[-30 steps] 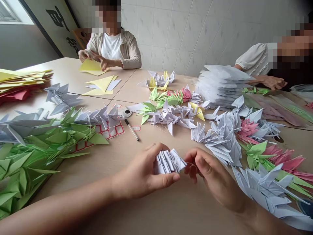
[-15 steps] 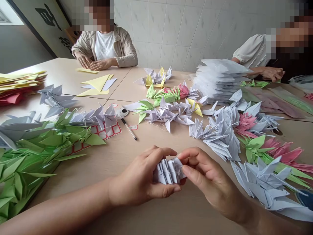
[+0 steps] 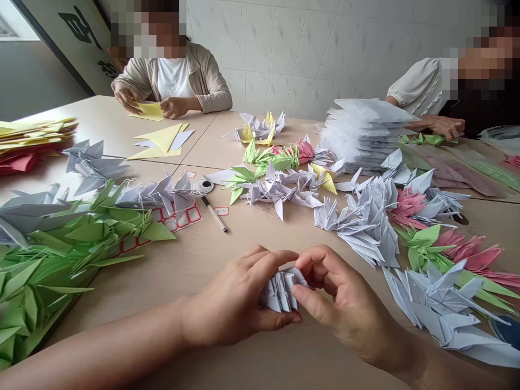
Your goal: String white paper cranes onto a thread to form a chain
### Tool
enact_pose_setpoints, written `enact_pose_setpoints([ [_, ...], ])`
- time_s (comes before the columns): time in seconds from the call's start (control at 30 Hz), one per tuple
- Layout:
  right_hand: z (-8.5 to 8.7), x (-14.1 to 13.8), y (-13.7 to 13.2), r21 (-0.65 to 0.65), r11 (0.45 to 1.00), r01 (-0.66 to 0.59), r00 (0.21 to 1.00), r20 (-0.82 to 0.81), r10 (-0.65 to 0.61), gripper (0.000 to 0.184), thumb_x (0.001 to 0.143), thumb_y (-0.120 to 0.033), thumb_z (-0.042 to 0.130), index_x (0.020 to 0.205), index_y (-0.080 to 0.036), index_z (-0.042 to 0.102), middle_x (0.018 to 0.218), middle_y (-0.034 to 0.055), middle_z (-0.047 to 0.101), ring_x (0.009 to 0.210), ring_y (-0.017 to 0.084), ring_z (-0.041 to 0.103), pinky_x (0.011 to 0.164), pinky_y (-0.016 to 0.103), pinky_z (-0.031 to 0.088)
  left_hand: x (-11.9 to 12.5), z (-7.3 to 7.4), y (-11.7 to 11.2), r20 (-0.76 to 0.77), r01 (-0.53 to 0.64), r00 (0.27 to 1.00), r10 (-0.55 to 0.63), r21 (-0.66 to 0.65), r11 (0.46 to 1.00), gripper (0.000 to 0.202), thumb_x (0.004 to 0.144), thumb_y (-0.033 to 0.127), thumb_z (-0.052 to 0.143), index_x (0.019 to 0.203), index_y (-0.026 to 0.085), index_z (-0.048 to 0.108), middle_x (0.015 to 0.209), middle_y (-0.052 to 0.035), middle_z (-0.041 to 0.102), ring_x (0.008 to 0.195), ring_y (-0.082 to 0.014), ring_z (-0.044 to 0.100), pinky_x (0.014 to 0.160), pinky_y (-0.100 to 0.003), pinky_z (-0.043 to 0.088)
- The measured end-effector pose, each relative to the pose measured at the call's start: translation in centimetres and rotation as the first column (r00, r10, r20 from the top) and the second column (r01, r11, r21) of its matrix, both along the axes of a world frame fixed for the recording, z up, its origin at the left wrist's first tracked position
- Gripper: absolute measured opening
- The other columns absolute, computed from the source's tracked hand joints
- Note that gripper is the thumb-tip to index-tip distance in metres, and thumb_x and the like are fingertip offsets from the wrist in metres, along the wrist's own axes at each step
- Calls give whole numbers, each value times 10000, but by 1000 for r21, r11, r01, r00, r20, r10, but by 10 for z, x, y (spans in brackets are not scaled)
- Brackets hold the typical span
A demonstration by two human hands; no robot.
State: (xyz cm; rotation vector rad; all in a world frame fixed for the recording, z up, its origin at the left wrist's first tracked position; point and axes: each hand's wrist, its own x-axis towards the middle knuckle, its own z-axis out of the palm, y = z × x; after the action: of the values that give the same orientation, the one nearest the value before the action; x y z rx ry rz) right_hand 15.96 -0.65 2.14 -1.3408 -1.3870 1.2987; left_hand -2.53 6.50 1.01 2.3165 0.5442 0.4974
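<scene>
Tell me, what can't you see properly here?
Head view.
Folded white paper: mostly covered by the left hand and right hand gripping it.
Green paper pile: cut off by the left edge.
Small label beside the pen: writing too small.
Blue thing: cut by the right edge.

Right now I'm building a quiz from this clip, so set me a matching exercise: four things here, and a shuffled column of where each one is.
1 white folded bundle
2 pen
3 green cranes
4 yellow sheet

A in a co-worker's hands
B pinched between left hand and right hand
C heaped at near left
D beside the label sheet

Pairs: 1-B, 2-D, 3-C, 4-A
</scene>
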Motion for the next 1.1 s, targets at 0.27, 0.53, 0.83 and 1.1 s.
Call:
enact_pose_setpoints([
  [0.27,-8,-5,-2,-5,999,43,980,193,-41,265,800,-233,647,1019,-261,499,863,-25,613,787,138,603,683,240,501,1,-5,-1,-48,-22,999,25,81,996,558,767,167,705,1257,159,439,1026,-52,665,890,-207,582,805,-317,479],
  [0.53,-20,-12,-3,175,983,57,947,303,-109,516,767,-230,679,1203,-308,413,900,-22,612,796,158,615,684,273,515,0,-12,-3,-28,-71,996,81,254,965,845,752,106,705,1431,149,204,1113,-109,667,876,-236,591,797,-351,516],
  [0.83,-30,2,13,440,897,53,878,407,-251,262,872,-215,615,1116,-272,535,1005,0,674,907,164,639,835,288,534,-5,-16,12,113,-184,981,158,276,943,673,918,250,597,1474,239,217,1165,-106,618,974,-216,628,838,-334,528],
  [1.1,-53,9,25,342,938,-46,806,568,-168,466,836,-178,653,1266,-232,482,1234,82,647,1130,253,611,944,412,513,-5,-34,26,-98,-100,988,121,198,975,715,885,238,626,1482,203,234,1438,-165,446,1323,-264,461,1090,-407,423],
])
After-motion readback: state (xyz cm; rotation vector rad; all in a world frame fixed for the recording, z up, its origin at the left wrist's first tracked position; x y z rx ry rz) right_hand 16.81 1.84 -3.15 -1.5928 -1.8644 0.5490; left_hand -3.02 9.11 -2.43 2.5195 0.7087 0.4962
